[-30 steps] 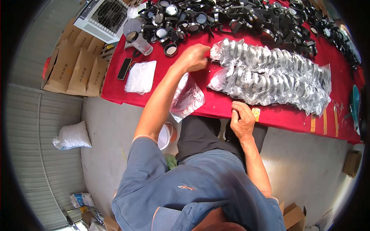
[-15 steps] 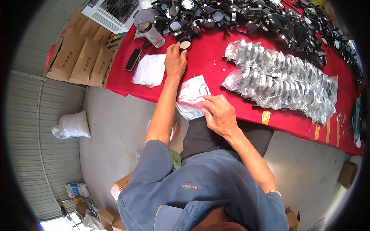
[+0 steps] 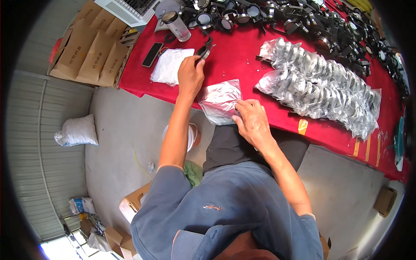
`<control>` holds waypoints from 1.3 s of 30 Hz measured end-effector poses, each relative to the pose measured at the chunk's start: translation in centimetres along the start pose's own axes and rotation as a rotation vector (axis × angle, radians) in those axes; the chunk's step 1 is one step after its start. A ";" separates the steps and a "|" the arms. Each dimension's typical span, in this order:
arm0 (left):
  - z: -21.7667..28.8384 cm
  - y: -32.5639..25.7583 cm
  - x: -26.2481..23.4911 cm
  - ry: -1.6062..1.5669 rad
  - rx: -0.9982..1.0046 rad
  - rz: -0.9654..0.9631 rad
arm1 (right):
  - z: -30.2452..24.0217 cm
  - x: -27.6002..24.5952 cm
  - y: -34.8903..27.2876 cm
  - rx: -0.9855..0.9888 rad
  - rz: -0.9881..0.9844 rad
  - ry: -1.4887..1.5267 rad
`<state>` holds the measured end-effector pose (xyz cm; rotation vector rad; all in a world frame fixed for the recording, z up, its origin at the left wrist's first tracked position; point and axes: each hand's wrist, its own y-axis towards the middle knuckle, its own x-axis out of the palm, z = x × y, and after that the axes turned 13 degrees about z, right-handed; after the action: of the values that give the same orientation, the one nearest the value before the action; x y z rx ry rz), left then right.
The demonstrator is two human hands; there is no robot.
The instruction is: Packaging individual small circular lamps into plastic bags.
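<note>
My left hand (image 3: pixel 190 74) is closed on a black lid-like ring with a curved strap (image 3: pixel 205 50), held over the red-covered table. The ring is tilted up on edge, its strap pointing away from me. At the table's near edge lies a clear plastic bag (image 3: pixel 222 97), flat and wrinkled. My right hand (image 3: pixel 253 120) pinches the right side of this bag between thumb and fingers. Just left of my left hand rests a stack of flat clear bags (image 3: pixel 170 69). Two rows of bagged parts (image 3: pixel 320 86) lie to the right.
A large heap of loose black parts (image 3: pixel 303 21) covers the far side of the table. A phone (image 3: pixel 152 55) and a drinking bottle (image 3: pixel 177 27) stand or lie at the left. Cardboard boxes (image 3: pixel 89 54) are piled beyond the table's left edge.
The black ring has been lifted off the table by my left hand and drawn nearer, turning on edge. My right hand has closed on the bag, which lies flatter.
</note>
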<state>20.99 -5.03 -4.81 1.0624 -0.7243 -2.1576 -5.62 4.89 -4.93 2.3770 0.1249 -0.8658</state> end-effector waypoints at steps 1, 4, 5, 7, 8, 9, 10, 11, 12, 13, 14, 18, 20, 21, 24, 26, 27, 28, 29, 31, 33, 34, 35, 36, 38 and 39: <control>1.1 -0.8 -1.5 -0.046 -0.100 -0.022 | 0.2 0.0 0.3 0.037 -0.006 0.067; 1.0 -3.4 -5.7 -0.427 -0.537 -0.278 | 0.8 0.1 1.0 0.039 0.046 0.141; 1.4 -3.8 -7.6 -0.526 -0.609 -0.430 | 0.6 0.0 1.3 0.077 0.023 0.146; 2.7 -4.5 -10.5 -0.618 -0.675 -0.627 | -0.4 -1.6 2.1 0.179 -0.126 0.076; 2.8 -4.5 -11.6 -0.671 -0.707 -0.752 | -0.3 -1.6 2.3 0.179 -0.124 0.084; 2.4 -4.8 -12.1 -0.671 -0.701 -0.887 | -0.4 -1.7 2.4 0.178 -0.121 0.092; 2.1 -5.0 -12.3 -0.671 -0.691 -1.023 | -0.5 -2.5 2.5 0.245 -0.217 0.100; 2.8 -4.6 -12.4 -0.611 -0.655 -1.121 | -0.1 -2.5 2.4 0.243 -0.226 0.101; 3.1 -4.4 -12.3 -0.613 -0.660 -1.117 | 0.7 -2.6 2.4 0.130 -0.270 0.131; 3.4 -4.2 -12.0 -0.469 -0.529 -1.178 | 1.2 -2.7 2.3 0.018 -0.312 0.161; 3.4 -4.1 -11.6 -0.323 -0.396 -1.232 | 1.2 -2.7 2.3 -0.036 -0.325 0.191; 4.1 -4.3 -9.3 -0.466 -0.349 -1.145 | 0.4 -3.1 1.9 -0.090 -0.455 0.029; 4.6 -4.5 -8.3 -0.503 -0.424 -0.987 | 0.5 -2.8 1.3 -0.100 -0.431 0.017; 4.7 -4.6 -7.9 -0.513 -0.477 -0.922 | 0.5 -2.7 1.2 -0.109 -0.408 0.008; 4.8 -5.2 -7.7 -0.532 -0.531 -0.815 | 0.7 -2.6 1.3 -0.134 -0.363 0.019; 4.4 -5.3 -7.4 -0.438 -0.729 -0.615 | 0.8 -2.6 1.4 -0.133 -0.354 0.022; 3.7 -4.9 -7.3 -0.302 -0.541 -0.473 | 0.9 -2.6 1.5 -0.127 -0.375 0.035; 3.1 -4.5 -7.4 -0.166 -0.353 -0.329 | 1.0 -2.6 1.5 -0.120 -0.396 0.049; 2.8 -4.2 -7.5 -0.020 -0.155 -0.291 | 1.1 -2.6 1.5 -0.128 -0.401 0.054; 1.9 -3.9 -6.4 -0.011 -0.041 -0.296 | 1.3 -2.6 1.3 -0.157 -0.405 0.030; 1.4 -4.0 -5.0 0.041 0.134 -0.328 | 1.2 -2.7 1.2 -0.156 -0.405 0.029; 1.3 -4.1 -4.5 0.061 0.161 -0.341 | 1.2 -2.7 1.2 -0.151 -0.404 0.025; 1.4 -4.2 -4.0 0.078 0.189 -0.355 | 1.3 -2.7 1.0 -0.154 -0.402 0.028; 1.4 -4.2 -3.6 0.088 0.215 -0.363 | 1.4 -2.6 0.9 -0.161 -0.377 0.045; 1.4 -4.3 -3.4 0.070 0.193 -0.372 | 1.4 -2.7 0.7 -0.172 -0.350 0.066; 1.4 -4.3 -3.4 0.048 0.168 -0.383 | 1.2 -2.8 0.6 -0.153 -0.339 0.081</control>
<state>20.25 0.54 -5.47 1.4335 -0.7378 -2.4101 -8.35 4.02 -3.67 2.2813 0.6196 -0.8764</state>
